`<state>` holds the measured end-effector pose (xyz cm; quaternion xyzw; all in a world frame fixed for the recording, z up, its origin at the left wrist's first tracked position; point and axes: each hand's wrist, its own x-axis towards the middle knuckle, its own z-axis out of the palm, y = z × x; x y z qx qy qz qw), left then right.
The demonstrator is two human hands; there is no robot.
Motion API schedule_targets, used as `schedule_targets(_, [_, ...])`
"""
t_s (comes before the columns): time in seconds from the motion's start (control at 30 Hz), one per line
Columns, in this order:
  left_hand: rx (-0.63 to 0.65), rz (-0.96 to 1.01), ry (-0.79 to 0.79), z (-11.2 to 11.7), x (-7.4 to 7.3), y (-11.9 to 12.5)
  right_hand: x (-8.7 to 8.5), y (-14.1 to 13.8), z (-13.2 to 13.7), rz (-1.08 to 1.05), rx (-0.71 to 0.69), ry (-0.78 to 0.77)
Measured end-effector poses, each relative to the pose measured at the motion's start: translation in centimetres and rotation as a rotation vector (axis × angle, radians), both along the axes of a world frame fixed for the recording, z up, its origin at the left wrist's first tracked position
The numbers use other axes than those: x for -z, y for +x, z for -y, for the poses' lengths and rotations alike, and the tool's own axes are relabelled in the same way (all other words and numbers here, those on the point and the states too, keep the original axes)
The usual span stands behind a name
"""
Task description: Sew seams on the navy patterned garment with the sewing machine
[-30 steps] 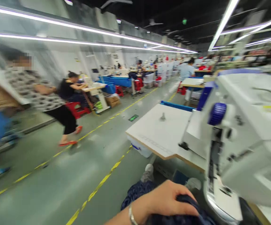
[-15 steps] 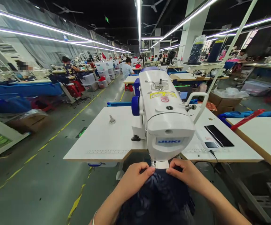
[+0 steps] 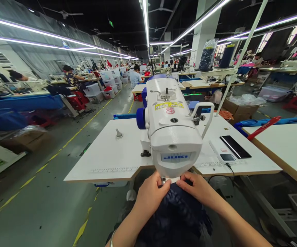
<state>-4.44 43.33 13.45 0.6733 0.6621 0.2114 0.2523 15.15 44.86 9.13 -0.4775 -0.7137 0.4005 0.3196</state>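
Observation:
A white sewing machine stands end-on in front of me on a white table. Dark navy patterned fabric lies under its head and spills toward me. My left hand pinches the fabric's edge just left of the needle area, fingers closed. My right hand grips the same edge on the right side, fingers curled on the cloth. The needle itself is hidden behind the machine head and my fingers.
A black phone and a small control panel lie on the table's right part. Another white table stands to the right. An aisle with yellow floor lines runs on the left, with seated workers along it.
The view swung from the left aisle to face the machine head-on. My right hand came into view and both hands moved up close under the machine head on the fabric.

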Motion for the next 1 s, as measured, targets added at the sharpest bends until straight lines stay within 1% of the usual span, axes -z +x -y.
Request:
schedule_targets(0.1, [0.023, 0.071, 0.017, -0.5, 0.1, -0.1, -0.1, 0.0, 0.1, -0.001, -0.003, 0.0])
schedule_targets(0.27, [-0.03, 0.202, 0.096, -1.6, 0.8, -0.6, -0.1, 0.0, 0.0, -0.014, 0.009, -0.001])
schedule_targets(0.33, [-0.013, 0.241, 0.103, -1.9, 1.0, -0.9, -0.1, 0.0, -0.1, -0.012, 0.015, 0.0])
schedule_targets(0.4, [0.063, 0.322, 0.088, -1.9, 1.1, -1.4, 0.0, -0.1, -0.4, -0.017, 0.015, 0.004])
schedule_targets(0.5, [0.219, 0.446, 0.004, -1.7, 1.0, -2.2, 0.2, -0.3, -0.5, -0.031, 0.009, 0.007])
schedule_targets(0.6, [0.287, 0.411, -0.077, -1.5, 0.5, -2.6, 0.3, -0.4, -0.5, -0.035, 0.003, 0.016])
schedule_targets(0.7, [0.323, 0.403, -0.07, -1.5, -0.2, -2.4, 0.4, 0.2, -1.1, 0.006, -0.041, 0.043])
schedule_targets(0.77, [0.301, 0.381, -0.064, -1.5, -0.7, -2.1, 0.3, 1.3, -2.5, 0.065, -0.041, 0.101])
schedule_targets(0.8, [0.276, 0.357, -0.065, -1.5, -0.8, -2.0, 0.3, 2.1, -3.6, 0.097, -0.013, 0.136])
schedule_targets(0.93, [0.218, 0.267, -0.068, -1.3, -1.1, -1.6, 0.5, 4.9, -9.2, 0.216, 0.185, 0.226])
schedule_targets(1.0, [0.204, 0.249, -0.066, -1.2, -1.1, -1.6, 1.0, 5.6, -11.6, 0.295, 0.221, 0.243])
